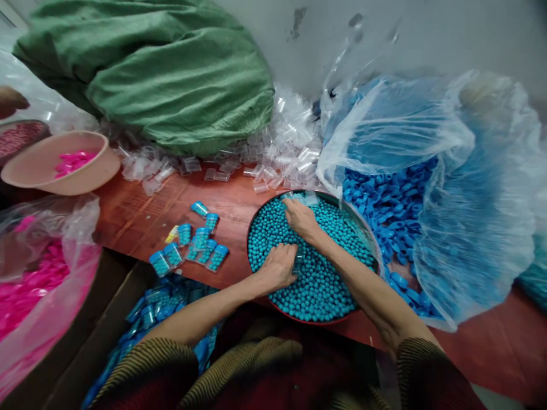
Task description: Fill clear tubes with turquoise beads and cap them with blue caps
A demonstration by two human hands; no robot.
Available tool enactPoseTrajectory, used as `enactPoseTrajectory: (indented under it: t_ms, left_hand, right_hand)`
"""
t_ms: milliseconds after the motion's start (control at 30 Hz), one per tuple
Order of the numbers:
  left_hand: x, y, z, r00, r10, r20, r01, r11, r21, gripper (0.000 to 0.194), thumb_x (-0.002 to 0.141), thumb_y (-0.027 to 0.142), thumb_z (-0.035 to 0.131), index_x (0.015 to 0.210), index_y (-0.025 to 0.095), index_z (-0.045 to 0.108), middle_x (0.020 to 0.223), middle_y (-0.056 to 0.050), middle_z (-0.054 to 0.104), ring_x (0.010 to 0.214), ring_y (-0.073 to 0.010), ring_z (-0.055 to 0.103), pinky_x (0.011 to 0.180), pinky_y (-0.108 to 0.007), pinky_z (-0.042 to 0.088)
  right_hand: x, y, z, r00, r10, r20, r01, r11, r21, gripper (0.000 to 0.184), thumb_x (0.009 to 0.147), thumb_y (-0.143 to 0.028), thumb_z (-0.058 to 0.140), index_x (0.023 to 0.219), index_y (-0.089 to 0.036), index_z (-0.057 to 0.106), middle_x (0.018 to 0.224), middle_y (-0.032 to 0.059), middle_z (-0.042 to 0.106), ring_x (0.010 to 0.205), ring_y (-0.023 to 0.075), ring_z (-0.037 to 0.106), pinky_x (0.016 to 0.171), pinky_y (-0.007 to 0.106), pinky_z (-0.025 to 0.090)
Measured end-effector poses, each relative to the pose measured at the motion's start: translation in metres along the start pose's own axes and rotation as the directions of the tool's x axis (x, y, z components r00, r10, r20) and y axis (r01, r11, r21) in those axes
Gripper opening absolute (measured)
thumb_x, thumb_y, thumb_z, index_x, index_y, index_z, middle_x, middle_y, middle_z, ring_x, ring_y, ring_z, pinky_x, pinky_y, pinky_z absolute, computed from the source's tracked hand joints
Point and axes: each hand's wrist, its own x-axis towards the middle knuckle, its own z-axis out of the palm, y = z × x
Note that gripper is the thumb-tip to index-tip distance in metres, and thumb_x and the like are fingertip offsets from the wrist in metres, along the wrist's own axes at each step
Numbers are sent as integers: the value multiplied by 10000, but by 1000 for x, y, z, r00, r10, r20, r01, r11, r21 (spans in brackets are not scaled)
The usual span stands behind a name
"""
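A wide round basin holds a mass of small turquoise balls. My left hand is over the balls at the near left, its fingers closed around a small clear plastic container. Farther back in the basin, my right hand has its fingertips pinched at another clear container by the far rim; the fingers partly hide it. One more clear container lies on the balls to its right. Left of the basin, several ball-filled containers with blue caps lie on the reddish table.
Clear empty containers are heaped behind, beside a big green sack. At right, a plastic bag spills blue caps. Pink pieces fill a bag and a peach bowl. Capped containers lie below. Another person's hand shows far left.
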Motion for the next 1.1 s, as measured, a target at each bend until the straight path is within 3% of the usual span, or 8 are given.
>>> enactPoseTrajectory:
  t_ms: [200, 333, 433, 567, 667, 767, 933, 1100]
  left_hand:
    - [-1, -7, 2, 998, 24, -61, -29, 996, -86, 502, 714, 236, 618, 1167, 182, 408, 1084, -95, 519, 1036, -269, 476, 920, -441, 430]
    - [-1, -11, 5, 996, 50, -68, -54, 996, -66, 520, 697, 236, 640, 1163, 176, 416, 1053, -89, 522, 1024, -269, 489, 907, -440, 445]
    - [0, -11, 4, 993, 23, -117, -36, 993, -110, 572, 674, 248, 669, 1176, 175, 404, 1132, -112, 511, 1091, -283, 488, 941, -467, 438]
    - [4, -13, 2, 970, 49, -237, -89, 982, -165, 586, 650, 258, 704, 1146, 168, 405, 1412, -199, 311, 1352, -356, 281, 1052, -554, 331]
    - [10, -16, 1, 974, 103, -204, -141, 974, -179, 576, 655, 265, 706, 1132, 149, 407, 1470, -219, 225, 1405, -375, 168, 1082, -563, 293]
    - [14, -20, 3, 984, 111, -141, -139, 969, -206, 669, 634, 280, 712, 1205, 146, 391, 1379, -199, 380, 1344, -354, 321, 1064, -505, 347]
    - [20, -19, 1, 995, 70, -68, -82, 976, -200, 996, 633, 327, 706, 1428, 127, 140, 1353, -207, 417, 1266, -348, 410, 1014, -510, 374]
    - [26, -8, 0, 999, 33, -38, -41, 973, -227, 975, 582, 308, 736, 1405, 143, 238, 1382, -188, 391, 1278, -353, 374, 1028, -535, 348]
  right_hand:
    - [-51, 46, -3, 986, 98, -132, -12, 846, 533, 306, 843, -261, 478, 1117, -200, 601, 896, 31, 689, 671, 152, 642, 689, 319, 525]
    - [-70, 50, -5, 967, 175, -183, -43, 825, 563, 274, 815, -347, 544, 1021, -188, 629, 779, 26, 695, 641, 164, 648, 663, 316, 519]
    - [-75, 48, -7, 966, 198, -167, -59, 796, 603, 265, 810, -374, 562, 1006, -202, 611, 855, 37, 707, 644, 157, 650, 674, 321, 522]
    - [-77, 43, -1, 977, 170, -129, -18, 666, 746, 274, 781, -345, 587, 1025, -221, 590, 943, 33, 700, 858, 169, 655, 791, 332, 517]
    - [-81, 39, 9, 989, 149, -20, -72, 590, 804, 214, 769, -315, 573, 951, -207, 606, 866, 26, 687, 730, 157, 645, 650, 298, 534]
    - [-87, 35, 14, 989, 131, 63, -136, 673, 727, 228, 802, -241, 496, 990, -206, 619, 746, 7, 651, 590, 139, 592, 565, 288, 520]
    - [-97, 31, 4, 994, 42, -102, 8, 891, 453, 284, 844, -185, 426, 1024, -191, 646, 940, 89, 654, 924, 211, 603, 868, 400, 487]
    - [-92, 15, 4, 937, 249, -247, -34, 765, 643, 472, 944, -356, 311, 1385, -202, 371, 1280, 121, 545, 1180, 205, 520, 999, 410, 417]
